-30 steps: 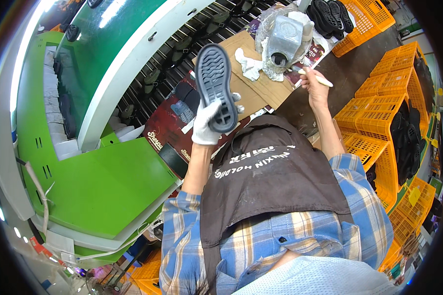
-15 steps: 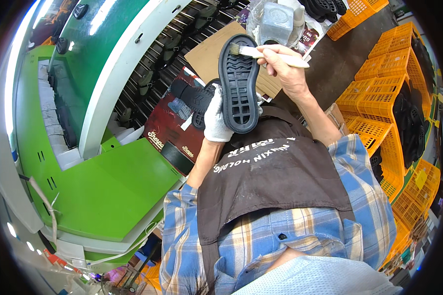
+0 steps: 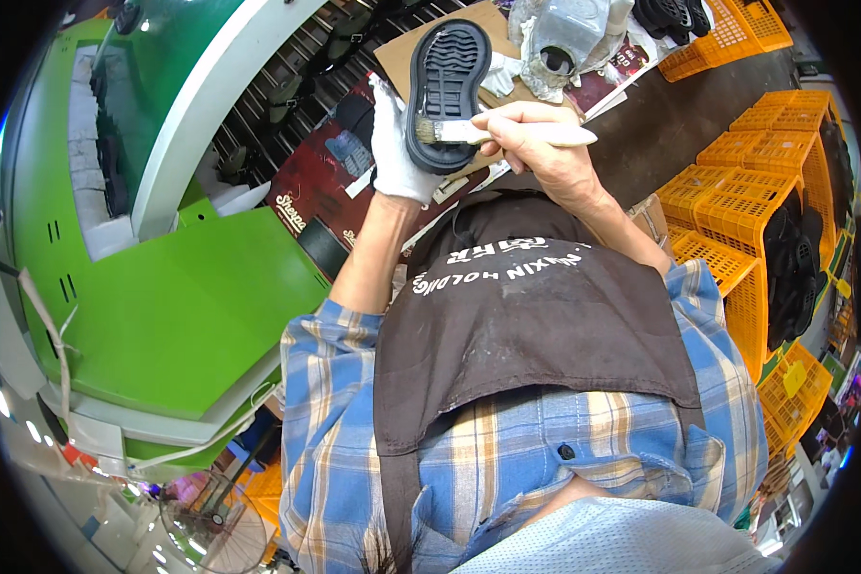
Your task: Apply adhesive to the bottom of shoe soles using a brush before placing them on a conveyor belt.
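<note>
A black rubber shoe sole (image 3: 452, 81) is held up in front of me, its ribbed and gridded inner side facing me. My left hand (image 3: 399, 153), in a white glove, grips it along the left edge near the close end; some fingers are hidden behind it. My bare right hand (image 3: 536, 148) is closed around the pale handle of a flat paintbrush (image 3: 569, 135). Its bristles lie on the near end of the sole, close to the left rim. Beyond the right hand stands a cloudy plastic container (image 3: 557, 29) with a round dark opening, wrapped in crumpled film.
Brown cardboard (image 3: 392, 59) and a dark red printed sheet or box (image 3: 301, 187) lie beneath the sole. Metal rollers (image 3: 282, 72) carrying dark sandals run behind. A green machine table (image 3: 191, 316) stands left. Orange crates (image 3: 708, 191) holding black soles are stacked right.
The brush has gone from the far end of the sole to its near end. The sole sits higher in the view, and the whole view has shifted a little.
</note>
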A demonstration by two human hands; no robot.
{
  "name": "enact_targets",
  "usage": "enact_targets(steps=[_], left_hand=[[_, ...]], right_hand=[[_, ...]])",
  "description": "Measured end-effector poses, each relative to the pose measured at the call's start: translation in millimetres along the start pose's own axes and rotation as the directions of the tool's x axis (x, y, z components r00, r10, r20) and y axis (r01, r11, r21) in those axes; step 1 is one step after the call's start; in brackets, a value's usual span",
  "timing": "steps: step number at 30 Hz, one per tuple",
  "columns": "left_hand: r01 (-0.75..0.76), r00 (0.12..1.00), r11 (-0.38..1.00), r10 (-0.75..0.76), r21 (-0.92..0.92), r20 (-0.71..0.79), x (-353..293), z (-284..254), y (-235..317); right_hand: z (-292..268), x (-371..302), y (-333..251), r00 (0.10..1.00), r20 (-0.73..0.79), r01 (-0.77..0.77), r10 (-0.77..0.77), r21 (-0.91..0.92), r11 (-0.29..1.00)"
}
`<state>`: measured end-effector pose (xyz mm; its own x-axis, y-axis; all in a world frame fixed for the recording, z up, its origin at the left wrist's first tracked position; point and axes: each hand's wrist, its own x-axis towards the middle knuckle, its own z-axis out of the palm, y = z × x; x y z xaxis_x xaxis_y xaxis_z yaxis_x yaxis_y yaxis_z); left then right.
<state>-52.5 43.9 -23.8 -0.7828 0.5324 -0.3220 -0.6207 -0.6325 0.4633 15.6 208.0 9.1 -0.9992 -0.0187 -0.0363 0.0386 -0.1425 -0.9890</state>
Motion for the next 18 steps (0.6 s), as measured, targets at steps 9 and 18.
enact_targets(steps=[9,18], left_hand=[[0.254,0.967,0.967,-0.254,0.016,0.016,-26.3,26.6,29.4],[0.652,0.745,0.629,-0.634,0.423,-0.207,-6.2,23.9,48.2]], right_hand=[[-8.4,13.4,-28.3,0.907,0.399,-0.129,0.134,-0.041,0.991],[-31.7,76.0,-55.3,0.457,0.884,0.148,0.096,-0.182,0.972]])
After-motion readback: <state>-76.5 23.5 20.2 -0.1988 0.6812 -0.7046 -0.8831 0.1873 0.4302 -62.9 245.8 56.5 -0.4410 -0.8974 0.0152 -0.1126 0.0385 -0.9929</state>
